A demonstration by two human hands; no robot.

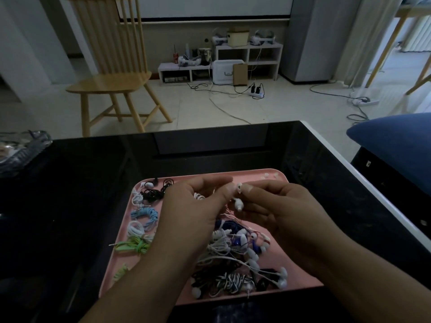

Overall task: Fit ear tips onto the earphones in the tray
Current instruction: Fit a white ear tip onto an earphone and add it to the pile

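A pink tray (256, 174) lies on the black table, holding coiled earphones in black, white, blue and green on its left side and a tangled pile (235, 259) at its right. Both hands hover over the tray's middle. My left hand (198, 206) and my right hand (279, 206) meet fingertip to fingertip around a small white earbud (239, 187). A second white earbud (238, 203) hangs just below, against my right hand's fingers. A few loose white ear tips (270, 176) sit in the tray's far right corner.
The black glossy table (93, 183) has a white edge on the right. A clear plastic container (21, 148) sits at the table's far left. A wooden chair (112, 73) stands beyond the table, and a blue cushion (396, 141) is at the right.
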